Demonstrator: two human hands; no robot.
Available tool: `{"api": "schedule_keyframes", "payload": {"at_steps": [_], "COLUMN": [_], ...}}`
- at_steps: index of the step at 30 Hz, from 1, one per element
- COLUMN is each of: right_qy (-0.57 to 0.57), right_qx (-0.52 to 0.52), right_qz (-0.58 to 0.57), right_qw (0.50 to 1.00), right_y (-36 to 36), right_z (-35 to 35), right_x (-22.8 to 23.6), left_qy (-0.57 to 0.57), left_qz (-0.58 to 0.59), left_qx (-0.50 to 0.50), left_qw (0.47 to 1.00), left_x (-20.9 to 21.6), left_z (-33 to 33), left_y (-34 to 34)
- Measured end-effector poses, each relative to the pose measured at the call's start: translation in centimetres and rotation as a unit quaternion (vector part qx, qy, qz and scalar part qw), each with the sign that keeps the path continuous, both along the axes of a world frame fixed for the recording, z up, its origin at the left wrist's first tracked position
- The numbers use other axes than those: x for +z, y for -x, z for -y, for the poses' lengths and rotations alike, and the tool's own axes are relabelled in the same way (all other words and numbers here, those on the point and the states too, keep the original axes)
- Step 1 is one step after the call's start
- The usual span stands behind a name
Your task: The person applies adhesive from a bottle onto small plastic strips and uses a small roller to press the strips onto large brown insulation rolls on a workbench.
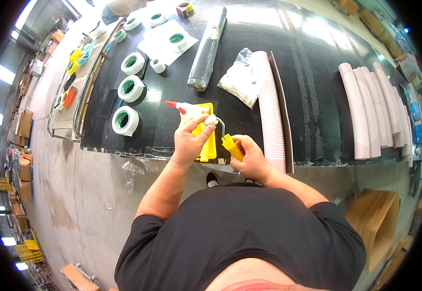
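My right hand (250, 156) is closed round the yellow handle of a small paint roller (230, 145), whose bent metal rod curves up and to the left. At the rod's far end, my left hand (191, 138) pinches the white roller head (211, 120) between thumb and fingers. Just beyond and partly under my left hand lies a yellow paint tray (212, 148). A white glue bottle with a red tip (172, 104) lies across the tray, its body partly hidden by my left hand.
Rolls of white-green tape (125, 121) line the black table's left side. A wrapped roll (207, 53), a clear bag of white pieces (240, 80) and a pale patterned roll (270, 111) lie beyond my hands. Several similar rolls (354, 111) lie at right. A cardboard box (373, 223) stands on the floor.
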State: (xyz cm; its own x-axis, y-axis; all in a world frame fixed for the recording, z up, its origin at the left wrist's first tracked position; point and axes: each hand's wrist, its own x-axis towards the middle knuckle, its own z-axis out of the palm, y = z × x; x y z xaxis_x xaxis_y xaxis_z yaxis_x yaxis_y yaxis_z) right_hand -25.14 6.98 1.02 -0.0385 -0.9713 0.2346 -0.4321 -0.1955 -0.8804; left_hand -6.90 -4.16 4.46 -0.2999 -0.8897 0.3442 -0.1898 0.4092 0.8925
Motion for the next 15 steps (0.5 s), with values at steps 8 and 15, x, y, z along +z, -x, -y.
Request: {"api": "schedule_keyframes", "payload": {"at_steps": [8, 15], "right_qy": [0.006, 0.022], "right_qx": [0.007, 0.023], "right_qz": [0.005, -0.031], "right_qw": [1.000, 0.999], "right_y": [0.7, 0.9], "right_z": [-0.8, -1.2], "right_x": [-0.4, -0.1], "left_qy": [0.167, 0.044], "left_qz": [0.104, 0.028], "left_qx": [0.039, 0.038], "left_qw": [0.980, 0.998], "left_x": [0.5, -1.2], "left_z": [-0.9, -2.8], "left_y": [0.7, 0.6]}}
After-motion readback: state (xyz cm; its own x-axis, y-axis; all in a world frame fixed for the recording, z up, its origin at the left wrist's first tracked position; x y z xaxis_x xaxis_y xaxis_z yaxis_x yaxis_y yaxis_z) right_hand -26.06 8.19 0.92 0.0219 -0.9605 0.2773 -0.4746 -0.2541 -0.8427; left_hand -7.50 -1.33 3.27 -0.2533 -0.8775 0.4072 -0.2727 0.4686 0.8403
